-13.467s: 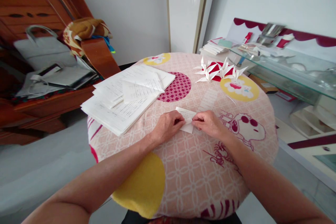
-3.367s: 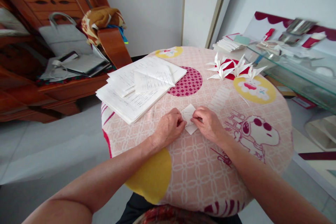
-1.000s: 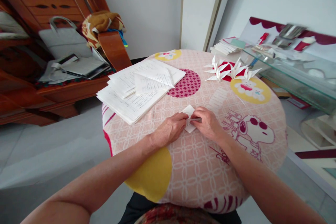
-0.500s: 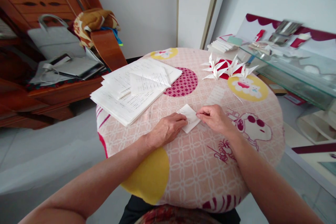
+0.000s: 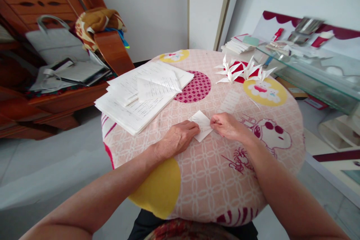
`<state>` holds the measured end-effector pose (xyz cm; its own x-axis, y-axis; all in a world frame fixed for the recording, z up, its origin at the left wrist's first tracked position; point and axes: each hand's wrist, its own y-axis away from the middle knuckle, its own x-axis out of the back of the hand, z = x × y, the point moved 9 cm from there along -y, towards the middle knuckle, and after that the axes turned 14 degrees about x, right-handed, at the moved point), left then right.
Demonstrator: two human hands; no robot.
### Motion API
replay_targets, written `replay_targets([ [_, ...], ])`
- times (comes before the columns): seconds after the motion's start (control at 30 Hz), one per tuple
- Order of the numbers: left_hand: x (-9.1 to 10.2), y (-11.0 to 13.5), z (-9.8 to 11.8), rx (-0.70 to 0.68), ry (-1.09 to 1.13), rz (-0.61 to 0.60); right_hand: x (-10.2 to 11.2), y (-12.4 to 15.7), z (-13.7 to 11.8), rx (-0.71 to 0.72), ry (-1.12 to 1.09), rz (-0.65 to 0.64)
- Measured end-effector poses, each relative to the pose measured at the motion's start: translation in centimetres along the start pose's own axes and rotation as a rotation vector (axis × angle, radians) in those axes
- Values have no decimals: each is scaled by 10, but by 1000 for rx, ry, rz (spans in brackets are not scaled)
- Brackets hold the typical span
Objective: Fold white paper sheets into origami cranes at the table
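Observation:
A small white square of folded paper (image 5: 200, 119), set cornerwise, lies on the patterned tablecloth in front of me. My left hand (image 5: 181, 137) presses on its left corner with curled fingers held together. At the opposite corner, my right hand (image 5: 225, 124) pinches the paper between thumb and forefinger. Faint handwriting shows on the square. To the upper left rests a stack of written sheets (image 5: 132, 116), with a creased sheet (image 5: 159, 87) on top. Several white folded paper cranes (image 5: 232, 71) stand at the back right.
The round table's cloth (image 5: 213, 180) hangs over the edge. A glass shelf (image 5: 309, 78) holding small items adjoins the right side, with a paper pile (image 5: 237, 45) near its back end. At left, a wooden bench (image 5: 64, 101) carries a grey bag (image 5: 56, 41) and a laptop-like device.
My right fingers have shifted slightly left, farther over the paper's right corner. The left hand stays almost where it was, and the whole view has moved slightly.

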<state>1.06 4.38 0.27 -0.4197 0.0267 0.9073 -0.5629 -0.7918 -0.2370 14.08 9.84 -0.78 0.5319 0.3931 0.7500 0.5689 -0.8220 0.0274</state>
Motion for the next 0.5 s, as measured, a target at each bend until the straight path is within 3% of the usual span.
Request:
replay_targets([
  [0.5, -10, 1, 4, -61, -189, -14, 6, 1, -3, -62, 226, 118],
])
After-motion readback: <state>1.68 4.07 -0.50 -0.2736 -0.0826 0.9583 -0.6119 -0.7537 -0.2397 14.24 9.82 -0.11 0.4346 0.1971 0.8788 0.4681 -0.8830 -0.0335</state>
